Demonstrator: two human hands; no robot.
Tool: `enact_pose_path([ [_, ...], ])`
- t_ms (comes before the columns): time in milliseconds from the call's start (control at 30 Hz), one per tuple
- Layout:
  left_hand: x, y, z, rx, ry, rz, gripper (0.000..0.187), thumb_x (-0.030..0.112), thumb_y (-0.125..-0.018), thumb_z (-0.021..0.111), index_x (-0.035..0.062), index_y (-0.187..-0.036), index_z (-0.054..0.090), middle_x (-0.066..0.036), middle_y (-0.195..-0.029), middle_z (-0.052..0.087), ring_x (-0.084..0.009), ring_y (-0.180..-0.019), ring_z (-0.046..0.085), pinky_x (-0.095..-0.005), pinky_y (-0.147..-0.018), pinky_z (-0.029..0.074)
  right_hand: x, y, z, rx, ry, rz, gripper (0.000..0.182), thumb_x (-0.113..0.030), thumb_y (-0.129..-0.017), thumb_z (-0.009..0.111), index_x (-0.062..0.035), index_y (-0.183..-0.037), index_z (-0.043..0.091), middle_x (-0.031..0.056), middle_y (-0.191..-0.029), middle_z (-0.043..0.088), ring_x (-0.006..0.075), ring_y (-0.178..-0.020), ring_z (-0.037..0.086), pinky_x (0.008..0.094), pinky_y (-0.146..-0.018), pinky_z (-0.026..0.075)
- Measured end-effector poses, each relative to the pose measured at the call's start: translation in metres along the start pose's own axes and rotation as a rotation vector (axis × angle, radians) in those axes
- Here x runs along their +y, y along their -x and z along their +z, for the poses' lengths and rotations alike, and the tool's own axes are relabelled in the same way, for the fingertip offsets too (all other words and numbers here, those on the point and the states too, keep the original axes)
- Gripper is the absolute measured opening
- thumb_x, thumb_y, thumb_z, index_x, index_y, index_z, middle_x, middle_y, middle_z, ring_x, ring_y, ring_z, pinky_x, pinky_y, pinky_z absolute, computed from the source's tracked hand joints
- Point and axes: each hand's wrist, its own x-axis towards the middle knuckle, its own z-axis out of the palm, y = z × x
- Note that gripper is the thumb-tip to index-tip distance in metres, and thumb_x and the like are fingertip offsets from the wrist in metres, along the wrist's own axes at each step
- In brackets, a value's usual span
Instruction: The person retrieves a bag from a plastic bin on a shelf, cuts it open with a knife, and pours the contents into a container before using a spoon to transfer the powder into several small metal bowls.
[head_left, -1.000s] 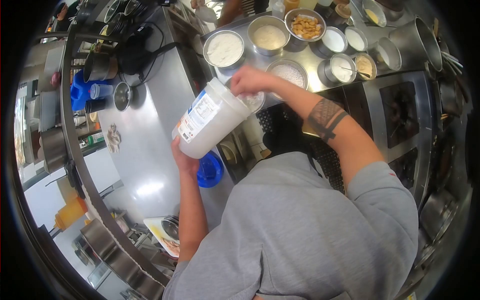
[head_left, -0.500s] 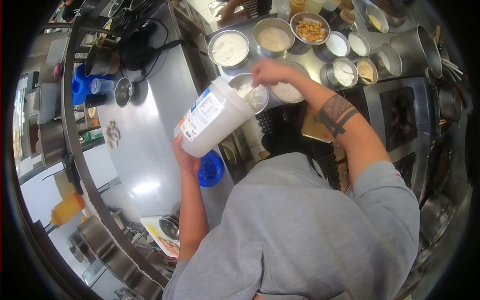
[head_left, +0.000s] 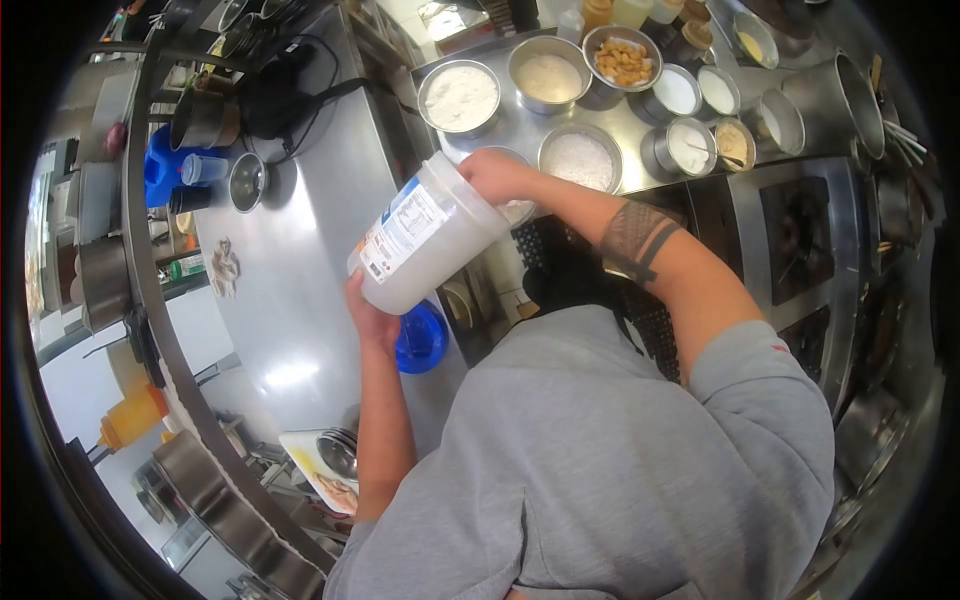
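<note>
My left hand (head_left: 373,318) supports the base of a large translucent plastic tub (head_left: 440,260) with a white and blue label. The tub is tilted, its mouth toward the upper right. My right hand (head_left: 495,177) reaches into that mouth, with the fingers and whatever they grip hidden by the rim. Just behind the mouth is a metal bowl (head_left: 518,212), mostly covered by the tub and my right forearm. To its right stands a bowl of pale powder (head_left: 580,162). A blue lid (head_left: 421,338) lies on the steel counter below the tub.
Bowls of white powder (head_left: 461,97), beige powder (head_left: 549,78) and golden-brown pieces (head_left: 622,62) line the back counter. Smaller tins stand farther right, beside a stove (head_left: 797,225). On the left steel counter (head_left: 290,250) are a metal bowl (head_left: 248,183) and a black cable (head_left: 330,95).
My right hand has moved left and slightly down, from above the metal bowl into the tub's mouth. The tub and my left hand stay put. Another person's arm at the top is gone.
</note>
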Motion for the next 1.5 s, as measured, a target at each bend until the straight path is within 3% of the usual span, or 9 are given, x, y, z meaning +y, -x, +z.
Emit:
enact_pose_path([
  [67, 0.001, -0.001, -0.001, -0.022, 0.015, 0.000, 0.072, 0.047, -0.098, 0.051, 0.0056, -0.157, 0.046, -0.013, -0.155, 0.056, -0.0299, -0.143, 0.053, -0.0434, -0.120, 0.040, 0.003, 0.012, -0.027, -0.045, 0.103, 0.091, 0.025, -0.024, -0.079, 0.080, 0.0005, -0.084, 0.078, 0.0121, -0.068, 0.074, 0.0187, -0.054, 0.068, 0.0353, -0.051, 0.053],
  [233, 0.002, 0.000, -0.010, 0.021, -0.007, 0.000, 0.071, 0.047, -0.099, 0.049, 0.0056, -0.157, 0.046, -0.013, -0.156, 0.055, -0.0299, -0.143, 0.052, -0.0444, -0.119, 0.041, -0.011, 0.054, -0.094, 0.004, -0.223, 0.420, 0.019, -0.017, -0.078, 0.086, -0.0025, -0.081, 0.074, 0.0061, -0.065, 0.069, 0.0138, -0.049, 0.060, 0.0306, -0.046, 0.046],
  [467, 0.009, -0.001, -0.017, -0.018, 0.070, 0.040, 0.073, 0.046, -0.100, 0.047, 0.0030, -0.158, 0.043, -0.016, -0.158, 0.052, -0.0313, -0.145, 0.050, -0.0448, -0.121, 0.039, -0.035, 0.081, -0.127, 0.089, -0.330, 0.431, 0.015, -0.010, -0.086, 0.080, 0.0000, -0.081, 0.070, 0.0043, -0.065, 0.063, 0.0088, -0.048, 0.052, 0.0259, -0.042, 0.035],
  [667, 0.007, -0.001, -0.033, -0.006, 0.142, 0.065, 0.072, 0.050, -0.101, 0.045, 0.0061, -0.158, 0.046, -0.014, -0.158, 0.053, -0.0322, -0.145, 0.051, -0.0475, -0.120, 0.042, -0.044, 0.096, -0.130, 0.177, -0.545, 0.372, 0.015, -0.008, -0.088, 0.080, -0.0003, -0.082, 0.068, 0.0031, -0.064, 0.060, 0.0067, -0.045, 0.046, 0.0260, -0.041, 0.029],
  [867, -0.004, -0.004, -0.074, -0.027, 0.335, -0.039, 0.087, 0.062, -0.092, 0.058, 0.0091, -0.160, 0.043, -0.014, -0.160, 0.050, -0.0367, -0.144, 0.051, -0.0557, -0.120, 0.041, -0.072, 0.107, -0.125, 0.207, -0.629, 0.290, 0.019, -0.013, -0.089, 0.081, -0.0019, -0.083, 0.068, 0.0009, -0.065, 0.060, 0.0055, -0.044, 0.045, 0.0246, -0.041, 0.029],
  [1167, -0.019, -0.013, -0.062, -0.176, 0.527, -0.037, 0.101, 0.071, -0.085, 0.060, 0.0112, -0.164, 0.038, -0.012, -0.168, 0.039, -0.0364, -0.154, 0.035, -0.0564, -0.128, 0.027, -0.143, 0.104, -0.106, 0.199, -0.771, 0.084, 0.017, -0.013, -0.091, 0.083, -0.0020, -0.087, 0.071, 0.0002, -0.067, 0.064, 0.0037, -0.049, 0.050, 0.0218, -0.044, 0.034],
  [1300, -0.011, -0.015, -0.020, -0.013, 0.488, 0.004, 0.095, 0.061, -0.082, 0.059, 0.0088, -0.160, 0.043, -0.015, -0.163, 0.045, -0.0387, -0.151, 0.041, -0.0562, -0.125, 0.034, -0.152, 0.104, -0.079, 0.214, -0.629, -0.029, 0.016, -0.015, -0.093, 0.082, -0.0022, -0.088, 0.072, -0.0026, -0.072, 0.066, 0.0032, -0.059, 0.052, 0.0232, -0.053, 0.039],
  [1433, -0.013, -0.019, -0.009, 0.135, 0.481, 0.035, 0.090, 0.058, -0.084, 0.056, 0.0095, -0.160, 0.044, -0.013, -0.163, 0.046, -0.0374, -0.151, 0.041, -0.0557, -0.126, 0.032, -0.150, 0.104, -0.067, 0.308, -0.212, -0.159, 0.017, -0.016, -0.092, 0.081, -0.0017, -0.089, 0.072, 0.0056, -0.072, 0.063, 0.0121, -0.064, 0.054, 0.0299, -0.059, 0.044],
  [1500, -0.013, -0.023, -0.012, 0.028, 0.532, 0.024, 0.089, 0.058, -0.085, 0.055, 0.0106, -0.160, 0.045, -0.013, -0.163, 0.046, -0.0372, -0.151, 0.041, -0.0566, -0.126, 0.032, -0.160, 0.107, -0.072, 0.324, -0.202, -0.194, 0.018, -0.017, -0.093, 0.080, -0.0015, -0.089, 0.072, 0.0090, -0.071, 0.060, 0.0158, -0.063, 0.053, 0.0330, -0.059, 0.044],
])
